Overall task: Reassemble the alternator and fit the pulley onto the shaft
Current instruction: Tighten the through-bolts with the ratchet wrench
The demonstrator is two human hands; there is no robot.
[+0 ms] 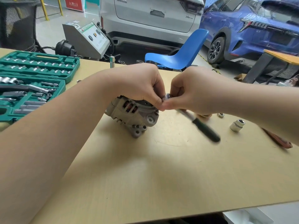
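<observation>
- An open green socket set case (32,81) lies on the worktop (145,167), well left of the hands.
- A blue plastic chair (182,52) stands beyond the hands.
- A white car (150,18) and a blue car (252,29) are parked farther off.

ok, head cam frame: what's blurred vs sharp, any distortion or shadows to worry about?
Head view: the dark green-handled tool under the right hand is motion-smeared; the small silver part pinched between both hands is soft too. The grey cast alternator and green socket case read sharp. Wide-angle bending shows at the wooden tabletop edges. Soft shadows under the arms, no harsh glare.
</observation>
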